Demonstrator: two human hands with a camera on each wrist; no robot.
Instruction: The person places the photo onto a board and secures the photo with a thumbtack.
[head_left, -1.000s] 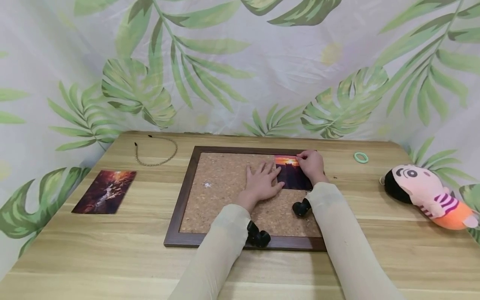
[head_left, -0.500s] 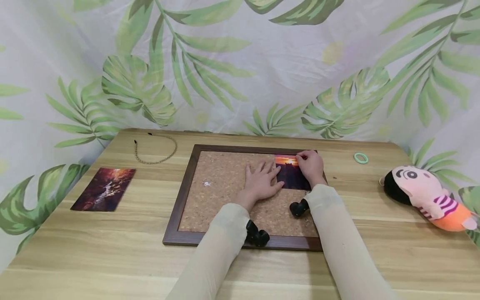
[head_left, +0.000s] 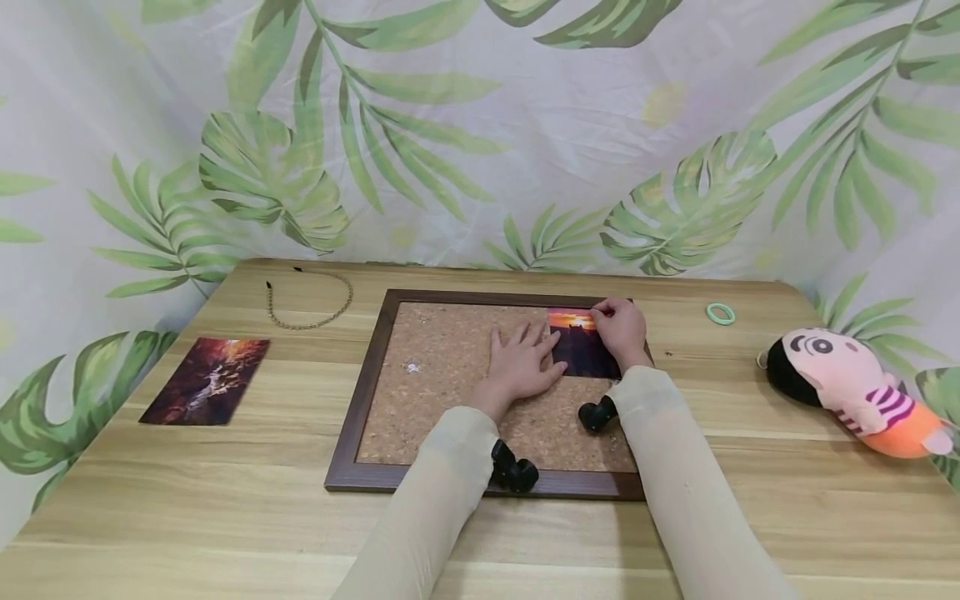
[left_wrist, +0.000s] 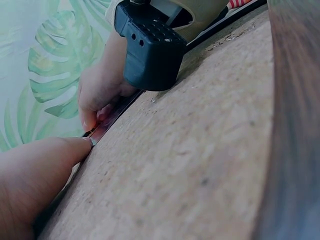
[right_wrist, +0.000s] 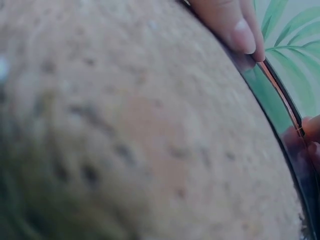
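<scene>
On the corkboard (head_left: 435, 383) with its dark brown frame (head_left: 367, 477) lies a sunset photo (head_left: 579, 354), near the far right corner. My left hand (head_left: 519, 362) rests on the cork with fingers spread, its fingertips and thumb touching the photo's left edge. My right hand (head_left: 625, 332) has curled fingers and pinches at the photo's upper right corner. Those fingertips hide whatever else may be between them. In the left wrist view, the right hand (left_wrist: 102, 92) bends down onto the photo, facing the left thumb (left_wrist: 72, 149).
A second photo (head_left: 206, 382) of a stream lies on the table (head_left: 247, 500) at left, with a thin chain (head_left: 315, 323) beyond it. A green ring (head_left: 720, 314) and a plush doll (head_left: 855, 392) lie at right. A leaf-patterned cloth (head_left: 450, 150) hangs behind the table.
Both hands stay in place on the board and photo. Only the head view shifts slightly.
</scene>
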